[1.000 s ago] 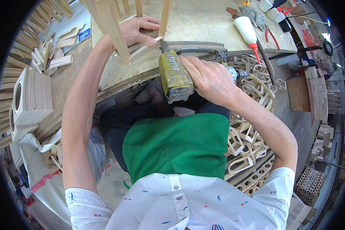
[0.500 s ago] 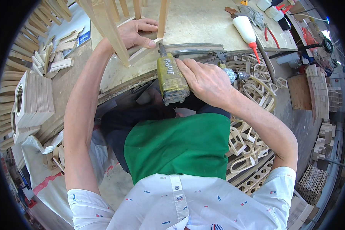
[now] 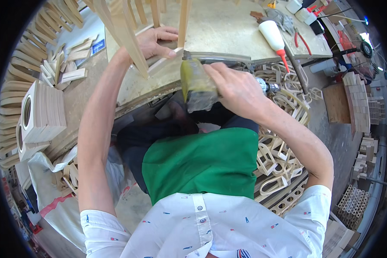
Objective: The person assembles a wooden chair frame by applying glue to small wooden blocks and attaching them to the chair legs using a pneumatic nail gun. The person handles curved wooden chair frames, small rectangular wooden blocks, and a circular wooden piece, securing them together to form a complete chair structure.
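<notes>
Left hand point(image 3: 157, 42) closed over a wooden slat point(image 3: 165, 60) of a pale wooden frame point(image 3: 124, 26) at the near edge of the tabletop point(image 3: 228, 30), thumb and fingers pinching it. Right hand point(image 3: 234, 88) wrapped tight around a yellow-green power tool point(image 3: 195, 84), nose set against the slat just right of the left hand. Farther right on the tabletop, a white glue bottle point(image 3: 273, 36) with red tip. Below right, piled curved wooden cut-outs point(image 3: 284, 150). At left, stacked white wooden panels point(image 3: 41, 114).
</notes>
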`<state>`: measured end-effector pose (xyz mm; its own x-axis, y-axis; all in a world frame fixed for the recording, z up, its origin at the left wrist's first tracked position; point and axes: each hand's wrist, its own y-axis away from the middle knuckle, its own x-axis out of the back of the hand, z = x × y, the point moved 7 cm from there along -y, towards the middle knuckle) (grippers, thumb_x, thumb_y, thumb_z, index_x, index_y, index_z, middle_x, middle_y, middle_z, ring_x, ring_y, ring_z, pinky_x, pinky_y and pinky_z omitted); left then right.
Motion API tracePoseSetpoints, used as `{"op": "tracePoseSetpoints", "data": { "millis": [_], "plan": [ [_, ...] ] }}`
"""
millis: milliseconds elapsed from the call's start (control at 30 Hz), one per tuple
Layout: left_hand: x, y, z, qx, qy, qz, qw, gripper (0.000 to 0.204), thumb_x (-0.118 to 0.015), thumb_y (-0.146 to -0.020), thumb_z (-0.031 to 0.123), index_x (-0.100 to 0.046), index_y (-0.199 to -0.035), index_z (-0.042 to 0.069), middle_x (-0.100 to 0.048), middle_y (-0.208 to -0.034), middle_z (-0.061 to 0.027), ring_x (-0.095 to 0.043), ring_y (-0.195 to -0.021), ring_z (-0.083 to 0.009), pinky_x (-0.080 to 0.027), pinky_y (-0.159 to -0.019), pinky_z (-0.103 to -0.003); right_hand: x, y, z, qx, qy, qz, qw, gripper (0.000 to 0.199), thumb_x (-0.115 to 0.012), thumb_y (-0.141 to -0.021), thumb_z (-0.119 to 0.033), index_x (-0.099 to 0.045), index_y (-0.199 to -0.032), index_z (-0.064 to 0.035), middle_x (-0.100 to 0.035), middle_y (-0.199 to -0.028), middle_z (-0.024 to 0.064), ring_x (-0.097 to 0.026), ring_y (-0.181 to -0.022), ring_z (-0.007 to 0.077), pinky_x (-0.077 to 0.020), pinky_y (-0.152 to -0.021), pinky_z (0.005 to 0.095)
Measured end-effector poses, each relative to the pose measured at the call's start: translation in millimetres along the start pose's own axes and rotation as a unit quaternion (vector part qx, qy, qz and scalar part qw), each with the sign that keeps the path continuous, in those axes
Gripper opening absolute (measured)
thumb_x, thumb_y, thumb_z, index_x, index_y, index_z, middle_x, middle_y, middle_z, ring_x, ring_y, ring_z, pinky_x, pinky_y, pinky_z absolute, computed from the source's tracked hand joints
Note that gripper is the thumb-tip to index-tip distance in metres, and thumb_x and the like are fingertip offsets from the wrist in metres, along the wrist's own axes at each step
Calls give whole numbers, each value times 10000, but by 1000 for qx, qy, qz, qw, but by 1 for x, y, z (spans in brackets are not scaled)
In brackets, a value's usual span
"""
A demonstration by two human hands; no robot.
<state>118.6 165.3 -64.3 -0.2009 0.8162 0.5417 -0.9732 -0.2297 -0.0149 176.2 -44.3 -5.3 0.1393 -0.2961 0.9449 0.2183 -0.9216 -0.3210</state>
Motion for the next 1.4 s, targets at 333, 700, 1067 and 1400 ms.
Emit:
{"op": "tracePoseSetpoints", "data": {
  "millis": [333,700,1067,1400],
  "plan": [
    [18,9,9,34,98,32,994,536,-672,-840,134,-518,-1348,63,-504,-1367,-81,-500,-1240,-218,-402,-1024,-332,69,-21,121,-427,-405,85,804,280,-711,-834,-202,-584,-880,42,-584,-659,78,-606,-549,149,-527,-529,306],
    [38,119,39,55,307,366,877,464,-559,-940,125,-452,-1379,21,-635,-1169,-100,-617,-1041,-192,-474,-940,-351,-57,-25,238,-444,-643,139,608,354,-666,-882,-262,-532,-991,46,-568,-738,95,-626,-578,195,-547,-499,319],
    [64,97,76,37,400,369,838,535,-321,-1029,422,-232,-1463,123,-614,-1128,-179,-653,-961,-254,-534,-848,-380,-23,-7,221,-394,-158,108,899,308,-641,-838,-209,-645,-996,56,-662,-869,230,-644,-829,395,-494,-792,445],
    [61,93,77,34,542,400,739,445,-419,-986,503,-511,-1185,117,-651,-1011,-147,-664,-872,-193,-548,-743,-311,7,80,130,-378,-554,253,697,252,-565,-937,-128,-631,-1108,45,-678,-974,105,-659,-834,161,-533,-737,276]
  ]
}}
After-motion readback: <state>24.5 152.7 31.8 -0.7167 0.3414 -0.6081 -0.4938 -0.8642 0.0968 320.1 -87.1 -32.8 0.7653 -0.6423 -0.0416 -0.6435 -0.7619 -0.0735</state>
